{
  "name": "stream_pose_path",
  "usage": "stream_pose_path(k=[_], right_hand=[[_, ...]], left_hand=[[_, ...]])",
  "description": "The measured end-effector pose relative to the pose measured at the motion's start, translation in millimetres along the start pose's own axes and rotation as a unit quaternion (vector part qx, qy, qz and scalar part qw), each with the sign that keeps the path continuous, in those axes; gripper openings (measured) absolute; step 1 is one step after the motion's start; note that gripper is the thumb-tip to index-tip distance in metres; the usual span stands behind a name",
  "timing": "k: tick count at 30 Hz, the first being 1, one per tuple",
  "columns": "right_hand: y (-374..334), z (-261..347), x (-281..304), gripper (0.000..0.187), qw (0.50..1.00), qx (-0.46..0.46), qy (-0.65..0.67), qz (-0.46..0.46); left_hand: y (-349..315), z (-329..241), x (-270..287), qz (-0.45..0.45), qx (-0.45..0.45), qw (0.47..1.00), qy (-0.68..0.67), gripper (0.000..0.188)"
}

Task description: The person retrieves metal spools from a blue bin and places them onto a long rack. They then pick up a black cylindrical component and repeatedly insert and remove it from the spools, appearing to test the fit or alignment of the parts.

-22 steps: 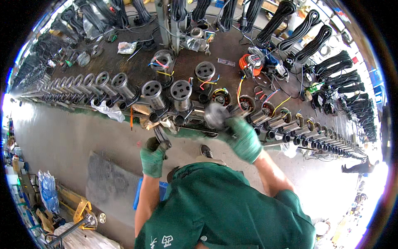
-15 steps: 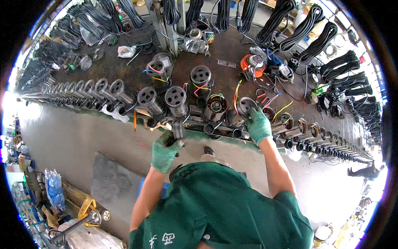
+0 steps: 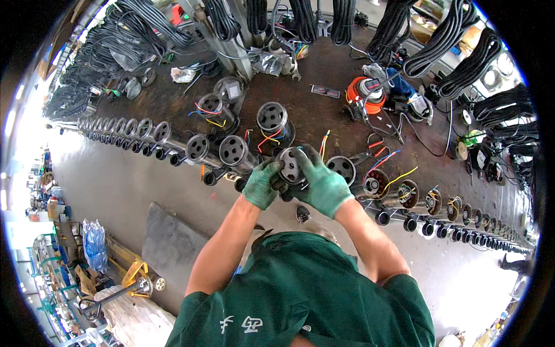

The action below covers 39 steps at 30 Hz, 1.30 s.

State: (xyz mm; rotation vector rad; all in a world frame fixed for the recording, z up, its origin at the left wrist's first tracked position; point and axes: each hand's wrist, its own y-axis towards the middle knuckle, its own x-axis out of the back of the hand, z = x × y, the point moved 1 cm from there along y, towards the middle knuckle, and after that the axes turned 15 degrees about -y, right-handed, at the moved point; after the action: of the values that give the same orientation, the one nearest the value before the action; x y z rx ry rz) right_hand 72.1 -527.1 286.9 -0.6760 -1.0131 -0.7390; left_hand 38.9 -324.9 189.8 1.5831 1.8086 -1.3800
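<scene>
A round dark end cap with holes sits at the top of a motor housing in the near row, straight in front of me. My left hand, in a green glove, grips the cap's left side with bent fingers. From the right, my right hand curls its gloved fingers over the cap's far and right edge. Both hands hide most of the housing below. Beside my right hand stands another capped motor housing. To the left is a housing with a holed cap.
Open motor housings with coloured wires run off to the right; capped ones line the left. Pliers and an orange reel lie on the dark bench. Black cable bundles hang along the back.
My left hand has brought the cap up and right onto the middle housing, whose windings showed before. My right hand has left the neighbouring capped housing and moved left to join it.
</scene>
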Motion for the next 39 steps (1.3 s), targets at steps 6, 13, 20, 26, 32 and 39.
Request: stream_pose_path(k=[6,13,20,26,32,39], right_hand=[[51.0,-0.6,9.7,0.103,0.992,0.062,-0.079,0.078],[61.5,6.3,-21.1,0.069,0.980,0.053,-0.173,0.084],[67.7,0.0,-27.0,0.040,0.977,0.065,-0.202,0.038],[49.1,-13.3,-35.3,0.029,0.982,0.003,-0.180,0.059],[46.9,9.8,-40.9,0.040,0.987,-0.031,-0.152,0.029],[28.2,5.5,-57.9,0.041,0.988,-0.032,-0.148,0.016]], left_hand=[[17.5,-7.7,23.4,0.020,0.018,1.000,0.007,0.042],[-24.6,-2.3,53.1,-0.007,0.077,0.992,-0.102,0.033],[-18.9,-33.2,13.3,-0.029,0.120,0.992,0.020,0.019],[-25.1,-39.2,51.6,0.099,0.023,0.943,0.318,0.026],[-48.6,-122.2,40.7,0.117,-0.115,0.815,0.556,0.042],[-53.9,-129.1,60.0,0.109,-0.134,0.797,0.579,0.046]])
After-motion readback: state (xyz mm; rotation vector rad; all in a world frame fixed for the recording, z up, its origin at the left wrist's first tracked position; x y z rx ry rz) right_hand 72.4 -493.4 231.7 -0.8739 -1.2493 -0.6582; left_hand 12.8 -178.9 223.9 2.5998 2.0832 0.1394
